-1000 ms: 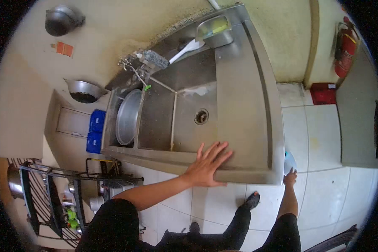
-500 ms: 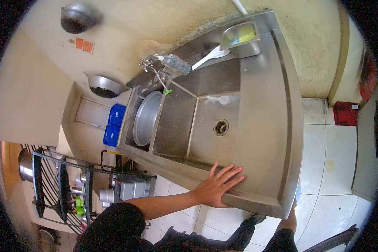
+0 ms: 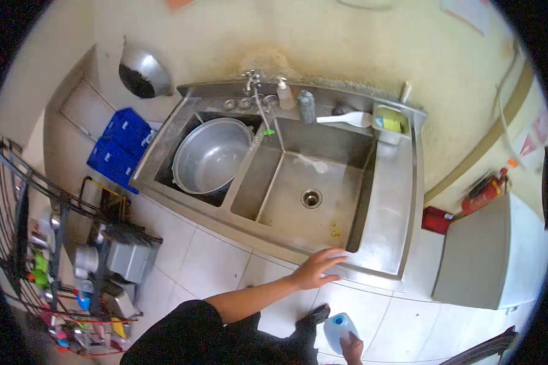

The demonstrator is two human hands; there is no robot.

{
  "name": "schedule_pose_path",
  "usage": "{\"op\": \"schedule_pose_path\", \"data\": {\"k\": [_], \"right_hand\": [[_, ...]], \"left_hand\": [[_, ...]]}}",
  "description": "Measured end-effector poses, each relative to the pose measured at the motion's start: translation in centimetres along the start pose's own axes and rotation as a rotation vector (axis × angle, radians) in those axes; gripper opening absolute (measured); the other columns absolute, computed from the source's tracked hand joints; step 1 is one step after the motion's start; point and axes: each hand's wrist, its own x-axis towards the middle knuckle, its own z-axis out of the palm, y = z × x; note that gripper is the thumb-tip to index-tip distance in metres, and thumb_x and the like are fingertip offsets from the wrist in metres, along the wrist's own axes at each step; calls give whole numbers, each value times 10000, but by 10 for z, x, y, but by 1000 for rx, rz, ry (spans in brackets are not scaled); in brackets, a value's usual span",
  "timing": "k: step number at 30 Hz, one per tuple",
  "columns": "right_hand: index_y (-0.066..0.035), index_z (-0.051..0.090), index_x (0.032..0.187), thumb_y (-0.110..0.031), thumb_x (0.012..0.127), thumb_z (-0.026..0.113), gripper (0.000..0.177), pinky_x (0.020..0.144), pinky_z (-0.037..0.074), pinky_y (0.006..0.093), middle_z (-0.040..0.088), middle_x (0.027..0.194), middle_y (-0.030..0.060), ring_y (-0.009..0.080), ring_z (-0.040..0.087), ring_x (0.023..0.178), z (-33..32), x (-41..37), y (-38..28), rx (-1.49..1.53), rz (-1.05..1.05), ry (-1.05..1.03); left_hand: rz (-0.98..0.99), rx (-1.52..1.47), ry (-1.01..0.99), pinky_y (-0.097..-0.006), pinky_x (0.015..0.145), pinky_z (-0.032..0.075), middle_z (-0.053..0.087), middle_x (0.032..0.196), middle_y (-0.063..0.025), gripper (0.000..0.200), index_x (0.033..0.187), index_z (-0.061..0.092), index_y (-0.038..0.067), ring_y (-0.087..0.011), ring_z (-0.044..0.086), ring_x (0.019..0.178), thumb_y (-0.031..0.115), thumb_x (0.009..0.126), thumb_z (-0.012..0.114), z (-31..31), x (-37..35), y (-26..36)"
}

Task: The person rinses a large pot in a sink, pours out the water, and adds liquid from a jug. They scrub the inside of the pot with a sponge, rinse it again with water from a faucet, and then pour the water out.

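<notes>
My left hand (image 3: 315, 269) is at the front rim of the steel sink (image 3: 286, 210), fingers apart and holding nothing. Low in the view, my right hand (image 3: 352, 349) grips a pale blue, translucent plastic jug (image 3: 333, 334) whose round mouth faces up. The jug is held over the floor, in front of the sink. Inside the right basin are a drain (image 3: 311, 198), a whitish patch and several small yellow bits (image 3: 335, 233) near the front. A large aluminium pot (image 3: 189, 161) fills the left basin.
Along the sink's back stand a tap (image 3: 253, 82), a pump bottle (image 3: 285, 94), a white paddle (image 3: 347, 119) and a steel tub with sponges (image 3: 388, 130). Blue crates (image 3: 119, 149) and a black dish rack (image 3: 58, 243) lie left. A grey cabinet (image 3: 475, 255) stands right.
The view has turned and levelled. My left hand has shifted from lying flat on the sink's right-hand surface to its front rim. My right hand and the jug have come into clear view.
</notes>
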Motion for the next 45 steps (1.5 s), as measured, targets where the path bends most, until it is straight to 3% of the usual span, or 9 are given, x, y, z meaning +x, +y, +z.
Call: {"op": "schedule_pose_path", "data": {"k": [8, 12, 14, 19, 23, 31, 37, 43, 45], "right_hand": [[0, 647, 1150, -113, 733, 761, 447, 766, 531, 322, 693, 953, 212, 233, 692, 797, -107, -49, -343, -120, -166, -39], [-46, 640, 1187, -97, 768, 719, 429, 775, 524, 322, 704, 934, 193, 159, 672, 837, -123, -44, -485, -163, -225, 74], [-24, 642, 1174, -98, 769, 720, 418, 782, 526, 340, 700, 948, 199, 152, 662, 853, -121, -19, -527, -109, -239, 51], [-84, 649, 1178, -109, 808, 682, 372, 806, 510, 335, 687, 1000, 195, 243, 683, 844, -92, 58, -637, -239, -375, -6], [-75, 644, 1173, -80, 810, 676, 365, 712, 510, 337, 698, 991, 153, 224, 660, 742, -53, 155, -681, -330, -756, -116], [-142, 637, 1189, -182, 824, 635, 367, 854, 499, 427, 670, 1023, 182, 354, 645, 920, 56, 306, -771, -637, -799, -487], [-117, 667, 1101, -148, 764, 608, 343, 777, 532, 428, 682, 927, 171, 339, 664, 862, 144, 390, -820, -870, -881, -621], [-26, 665, 942, -100, 747, 559, 234, 541, 547, 400, 670, 748, 150, 282, 674, 633, 239, 447, -862, -1166, -494, -880], [-31, 691, 982, -74, 767, 549, 261, 596, 559, 404, 702, 868, 139, 276, 688, 711, 268, 470, -851, -1226, -454, -876]], "left_hand": [[-618, -58, 112, -385, 972, 429, 597, 1130, -159, 344, 1109, 656, 82, -316, 545, 1058, 229, 801, 693, -167, -330, -117], [-684, 191, -435, -401, 895, 492, 673, 1072, -113, 361, 1080, 678, 114, -278, 579, 1071, 376, 833, 659, -266, -459, -185], [-906, 101, -247, -394, 858, 513, 695, 997, -101, 333, 1037, 700, 110, -255, 632, 996, 379, 849, 647, -315, -482, -181], [-758, -78, 567, -330, 795, 525, 701, 941, -94, 288, 1006, 701, 69, -203, 666, 840, 315, 896, 603, -347, -567, -266], [-1197, -104, 661, -316, 683, 526, 697, 900, -79, 269, 976, 694, 48, -173, 648, 727, 278, 928, 562, -364, -608, -267], [-1719, -466, 718, -353, 648, 505, 673, 854, -90, 253, 990, 662, 58, -210, 622, 702, 279, 904, 571, -282, -722, -192], [-1569, -230, 357, -387, 665, 496, 660, 852, -115, 236, 984, 646, 55, -266, 616, 720, 257, 875, 592, -278, -711, -193], [-805, 384, 377, -422, 682, 488, 647, 851, -140, 227, 979, 631, 52, -322, 610, 738, 235, 847, 613, -371, -722, -332], [-1316, -119, 653, -355, 624, 467, 636, 855, -75, 221, 1020, 636, 88, -228, 586, 722, 251, 873, 610, -438, -714, -385]]}}
